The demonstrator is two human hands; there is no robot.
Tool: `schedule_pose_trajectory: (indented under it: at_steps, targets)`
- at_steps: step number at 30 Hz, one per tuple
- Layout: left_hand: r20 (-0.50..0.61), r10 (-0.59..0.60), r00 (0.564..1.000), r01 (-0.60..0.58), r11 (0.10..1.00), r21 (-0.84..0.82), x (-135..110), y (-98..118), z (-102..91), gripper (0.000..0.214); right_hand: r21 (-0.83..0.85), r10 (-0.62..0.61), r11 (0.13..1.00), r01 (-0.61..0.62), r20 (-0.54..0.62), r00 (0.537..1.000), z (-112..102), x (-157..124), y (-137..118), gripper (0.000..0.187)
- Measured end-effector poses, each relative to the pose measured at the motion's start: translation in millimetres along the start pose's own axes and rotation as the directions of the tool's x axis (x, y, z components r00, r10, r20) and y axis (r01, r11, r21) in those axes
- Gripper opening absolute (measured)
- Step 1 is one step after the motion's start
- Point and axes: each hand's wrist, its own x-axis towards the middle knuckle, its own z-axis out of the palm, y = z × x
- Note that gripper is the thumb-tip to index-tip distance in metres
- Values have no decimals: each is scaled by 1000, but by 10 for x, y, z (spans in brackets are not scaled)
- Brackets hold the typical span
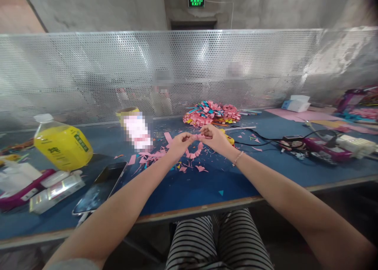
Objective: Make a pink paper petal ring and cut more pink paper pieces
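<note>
Both my left hand (181,142) and my right hand (216,138) are closed, pinching a pink paper strip (198,137) stretched between their fingertips above the table. Just below it lies a curved, fringed pink paper piece (193,153); I cannot tell whether it joins the strip. Pink paper scraps (152,156) are scattered left of my hands. Beyond them sits a pile of fringed paper flowers (206,113) in pink, blue and yellow. A yellow tool (228,137), partly hidden by my right hand, lies behind it.
On the left stand a yellow-filled jug (63,144), a dark phone (102,187) and a silver box (57,193). A lit phone (137,130) leans against a tape roll. Black cables (265,140) and a purple box (327,150) lie right. A perforated metal screen (189,57) backs the table.
</note>
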Motion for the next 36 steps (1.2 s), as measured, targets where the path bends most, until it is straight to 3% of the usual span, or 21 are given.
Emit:
schedule_pose_trajectory:
  at_steps: [12, 18, 23, 26, 28, 32, 36]
  targets:
    - [-26, -12, 1000, 10, 998, -55, 17, -17, 5, 23, -17, -10, 1000, 11, 22, 1000, 9, -8, -18, 24]
    - [-102, -121, 987, 96, 970, -224, 10, 33, 16, 17, -51, -33, 998, 32, -3, 999, -24, 41, 89, 15]
    - [-99, -259, 961, 210, 912, -353, -6, 101, 23, 17, -103, -26, 994, 24, -19, 999, -47, 76, 149, 12]
    - [-88, -335, 938, 269, 863, -428, -3, 136, 15, 21, -53, 66, 996, -67, -25, 998, -30, 80, 190, 15]
    - [-86, -327, 941, 240, 827, -509, 8, 146, 5, 22, 10, 177, 984, -178, 32, 984, -8, 69, 212, 20]
    - [-92, -303, 949, 188, 773, -606, 33, 138, -12, 24, 6, 339, 937, -348, 216, 916, 37, 10, 181, 28]
    - [-104, -277, 955, 161, 782, -603, 29, 130, -13, 22, 89, 390, 892, -443, 341, 855, 70, -47, 94, 37]
